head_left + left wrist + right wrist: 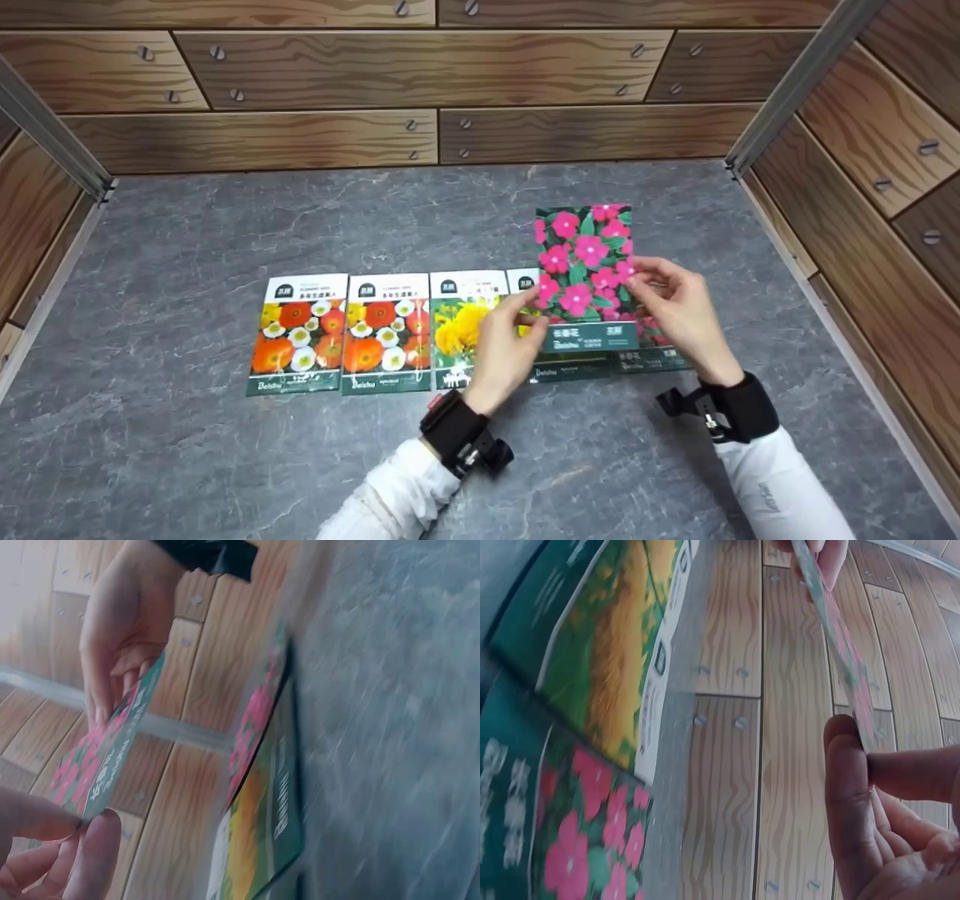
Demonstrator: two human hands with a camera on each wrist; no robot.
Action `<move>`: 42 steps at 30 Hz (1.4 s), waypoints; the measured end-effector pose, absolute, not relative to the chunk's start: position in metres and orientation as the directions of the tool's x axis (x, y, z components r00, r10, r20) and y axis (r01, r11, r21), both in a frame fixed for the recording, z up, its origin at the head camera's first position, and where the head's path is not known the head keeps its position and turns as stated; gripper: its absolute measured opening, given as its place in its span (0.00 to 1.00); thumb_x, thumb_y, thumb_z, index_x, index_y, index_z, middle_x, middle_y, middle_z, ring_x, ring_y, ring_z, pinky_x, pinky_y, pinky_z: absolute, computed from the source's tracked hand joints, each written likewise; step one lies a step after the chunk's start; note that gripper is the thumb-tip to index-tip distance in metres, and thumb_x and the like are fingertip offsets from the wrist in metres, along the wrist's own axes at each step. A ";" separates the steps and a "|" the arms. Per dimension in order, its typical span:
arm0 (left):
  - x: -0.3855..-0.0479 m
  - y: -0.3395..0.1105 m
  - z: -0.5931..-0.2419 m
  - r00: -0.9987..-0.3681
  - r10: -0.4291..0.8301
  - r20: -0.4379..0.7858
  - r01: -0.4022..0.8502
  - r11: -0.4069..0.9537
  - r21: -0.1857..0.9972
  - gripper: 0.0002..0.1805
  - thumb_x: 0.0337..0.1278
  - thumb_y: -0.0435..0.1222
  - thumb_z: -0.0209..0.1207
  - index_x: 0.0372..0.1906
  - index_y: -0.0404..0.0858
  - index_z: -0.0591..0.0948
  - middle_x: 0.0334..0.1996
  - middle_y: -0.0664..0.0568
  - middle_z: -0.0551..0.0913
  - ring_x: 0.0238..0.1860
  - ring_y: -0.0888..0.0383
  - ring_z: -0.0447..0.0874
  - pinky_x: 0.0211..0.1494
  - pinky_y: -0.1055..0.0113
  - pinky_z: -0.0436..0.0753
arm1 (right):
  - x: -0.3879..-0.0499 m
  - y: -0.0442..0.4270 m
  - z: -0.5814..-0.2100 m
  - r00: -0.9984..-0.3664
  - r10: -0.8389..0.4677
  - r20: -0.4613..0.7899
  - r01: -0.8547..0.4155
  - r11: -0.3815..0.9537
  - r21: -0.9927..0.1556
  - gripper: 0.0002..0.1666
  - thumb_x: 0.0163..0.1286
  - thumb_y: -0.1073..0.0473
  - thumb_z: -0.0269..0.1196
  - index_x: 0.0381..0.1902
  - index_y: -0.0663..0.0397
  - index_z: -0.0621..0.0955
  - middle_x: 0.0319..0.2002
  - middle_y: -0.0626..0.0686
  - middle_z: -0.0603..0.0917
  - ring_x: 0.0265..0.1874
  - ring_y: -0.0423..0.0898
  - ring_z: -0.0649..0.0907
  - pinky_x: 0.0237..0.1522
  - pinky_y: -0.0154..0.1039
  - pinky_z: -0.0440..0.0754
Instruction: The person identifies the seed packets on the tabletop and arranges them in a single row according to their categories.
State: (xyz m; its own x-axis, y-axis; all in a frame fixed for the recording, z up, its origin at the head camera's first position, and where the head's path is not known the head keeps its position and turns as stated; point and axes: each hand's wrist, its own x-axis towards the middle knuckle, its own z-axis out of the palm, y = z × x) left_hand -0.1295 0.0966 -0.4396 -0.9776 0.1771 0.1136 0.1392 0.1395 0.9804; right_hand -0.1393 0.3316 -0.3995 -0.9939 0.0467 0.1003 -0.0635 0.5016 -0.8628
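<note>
Between my two hands a seed packet with pink flowers (585,255) is held up off the table. My left hand (506,349) pinches its left edge between thumb and fingers. On the opposite edge, my right hand (679,319) pinches it the same way, as the right wrist view also shows. Beneath it on the table lies a second pink-flower packet (592,840), mostly hidden from the head view. Beside that one is a yellow-flower packet (607,652), partly covered by the raised packet and my left hand in the head view.
Further left in the row lie another yellow-flower packet (457,322) and two packets with orange and white flowers, one (386,334) next to the other (298,337). Wood-patterned walls (420,71) enclose the grey marbled table (225,465) at the back and sides.
</note>
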 end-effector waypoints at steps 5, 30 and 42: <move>-0.129 0.120 -0.440 -0.971 0.212 0.114 0.146 0.143 0.979 0.26 0.67 0.25 0.62 0.69 0.31 0.77 0.56 0.38 0.87 0.45 0.53 0.91 0.36 0.77 0.88 | -0.137 0.354 -0.398 -0.991 0.077 0.106 -0.050 0.525 -0.850 0.22 0.78 0.64 0.62 0.64 0.71 0.79 0.32 0.30 0.83 0.27 0.28 0.85 0.31 0.28 0.88; -0.122 0.205 -0.432 -0.747 0.645 0.161 0.647 0.651 0.397 0.29 0.72 0.49 0.63 0.73 0.47 0.77 0.82 0.48 0.66 0.82 0.54 0.67 0.77 0.65 0.77 | -0.134 0.463 -0.396 -0.997 0.059 -0.047 0.069 0.458 -0.886 0.15 0.78 0.67 0.60 0.55 0.44 0.83 0.33 0.29 0.88 0.30 0.29 0.86 0.32 0.26 0.88; -0.127 0.247 -0.444 -0.713 0.694 0.093 0.686 0.665 0.296 0.26 0.76 0.50 0.60 0.73 0.51 0.77 0.80 0.53 0.70 0.79 0.58 0.71 0.70 0.68 0.84 | -0.140 0.498 -0.407 -0.985 0.056 -0.161 0.162 0.607 -0.778 0.30 0.83 0.62 0.54 0.72 0.80 0.66 0.33 0.20 0.82 0.32 0.26 0.85 0.36 0.27 0.89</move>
